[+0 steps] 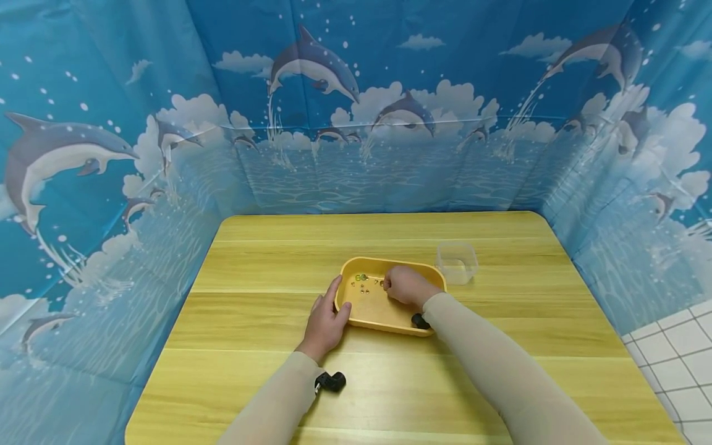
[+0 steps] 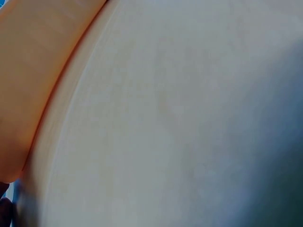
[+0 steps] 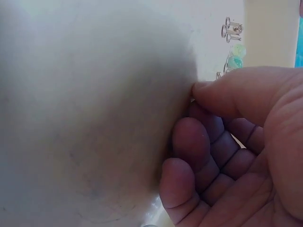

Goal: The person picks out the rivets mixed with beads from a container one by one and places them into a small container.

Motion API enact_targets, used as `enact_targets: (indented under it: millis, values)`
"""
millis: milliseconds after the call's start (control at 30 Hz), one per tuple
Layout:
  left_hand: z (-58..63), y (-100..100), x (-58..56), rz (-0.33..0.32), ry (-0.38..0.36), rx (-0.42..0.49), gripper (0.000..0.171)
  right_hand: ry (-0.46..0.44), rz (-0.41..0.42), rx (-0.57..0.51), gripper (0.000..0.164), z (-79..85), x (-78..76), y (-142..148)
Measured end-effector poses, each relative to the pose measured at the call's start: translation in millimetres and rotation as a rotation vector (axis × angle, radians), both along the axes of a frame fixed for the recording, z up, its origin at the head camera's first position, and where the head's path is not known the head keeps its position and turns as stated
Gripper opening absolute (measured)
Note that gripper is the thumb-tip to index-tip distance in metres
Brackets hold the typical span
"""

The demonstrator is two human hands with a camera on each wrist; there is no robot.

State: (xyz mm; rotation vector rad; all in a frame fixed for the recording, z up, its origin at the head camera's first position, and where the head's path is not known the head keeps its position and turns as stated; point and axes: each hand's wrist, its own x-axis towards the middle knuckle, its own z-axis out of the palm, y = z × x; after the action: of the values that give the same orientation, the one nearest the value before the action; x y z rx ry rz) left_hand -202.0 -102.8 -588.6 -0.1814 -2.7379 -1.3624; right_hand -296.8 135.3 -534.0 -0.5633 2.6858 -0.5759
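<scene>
Here we are at the small ring-like pieces (image 3: 232,29), metal-looking loops lying loose on the floor of the yellow tray (image 1: 375,311), towards its left half. Right beside them sit the green beads (image 3: 235,62), rounded and see-through. And in comes the right hand (image 1: 408,288), down inside the tray at the edge of the cluster, fingers curled under, thumb tip up against the index finger: a narrow shape, but whether anything sits between those tips, I can't tell!

How do they handle? I'd judge the loops feather-light and stiff, with thin prongs that could bend under a hard squeeze; best taken by the band, thumb and fingertip. The beads look smooth, so likely slippery and keen to roll; a pinch across the widest part suits them.

The tray looks like light, slightly flexible plastic, one that could slide, so a corner or rim is the place to steady it. And that's where the left hand (image 1: 326,326) is, spread wide, index finger straight along the left end, thumb at the near rim.

Further out, a clear container (image 1: 457,250) stands just beyond the tray's far right corner, all on a wood-grain table (image 1: 267,321). Behind it all, a dolphin-print curtain (image 1: 356,173), with white tiles (image 1: 675,352) off at the right!
</scene>
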Motion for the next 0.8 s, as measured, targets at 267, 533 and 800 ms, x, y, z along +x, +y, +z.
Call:
enact_targets:
  millis: [267, 533, 800]
  values:
    - [1.8, 0.9, 0.3, 0.000, 0.010, -0.001, 0.064, 0.006, 0.023, -0.008, 0.020, 1.7, 1.2, 1.7]
    - [3.1, 2.5, 0.8, -0.004, 0.029, -0.010, 0.064, 0.021, 0.052, 0.000, 0.034, 1.4, 0.8, 3.7]
    - [4.0, 2.6, 1.1, -0.004, 0.032, -0.012, 0.065, 0.015, 0.035, -0.023, 0.033, 1.9, 1.3, 4.9]
